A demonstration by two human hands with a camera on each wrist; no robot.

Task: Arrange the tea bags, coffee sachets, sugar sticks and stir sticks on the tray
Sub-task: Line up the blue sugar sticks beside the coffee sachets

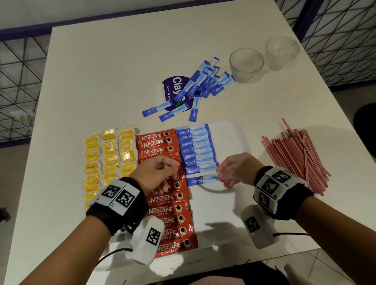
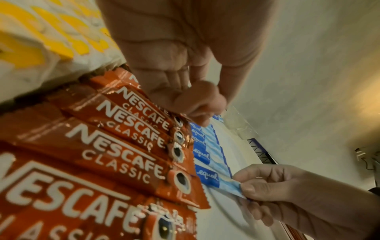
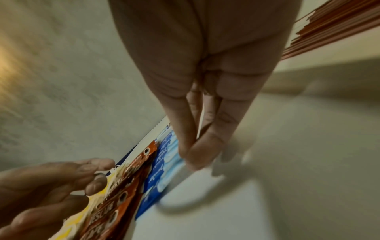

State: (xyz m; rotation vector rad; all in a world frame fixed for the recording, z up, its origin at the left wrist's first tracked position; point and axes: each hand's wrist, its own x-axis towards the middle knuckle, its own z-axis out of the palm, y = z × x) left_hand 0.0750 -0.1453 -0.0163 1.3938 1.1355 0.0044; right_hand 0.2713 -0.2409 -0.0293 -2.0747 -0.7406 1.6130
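A white tray (image 1: 230, 135) holds yellow tea bags (image 1: 108, 160) on its left, a column of red coffee sachets (image 1: 168, 209) and a column of blue sugar sticks (image 1: 195, 148). My right hand (image 1: 221, 174) pinches the right end of the nearest sugar stick (image 1: 200, 180), which lies just below that column; the pinch shows in the left wrist view (image 2: 246, 188). My left hand (image 1: 171, 169) rests over the coffee sachets, its loosely curled fingertips (image 2: 195, 107) touching the sachets' right ends and holding nothing. Red-and-white stir sticks (image 1: 297, 154) lie on the table right of the tray.
A loose pile of sugar sticks (image 1: 204, 83) lies beyond the tray, partly on a purple-and-white pack (image 1: 173, 90). Two clear glass cups (image 1: 247, 64) (image 1: 282, 52) stand at the back right. The right part of the tray is bare. The table's near edge is close to my body.
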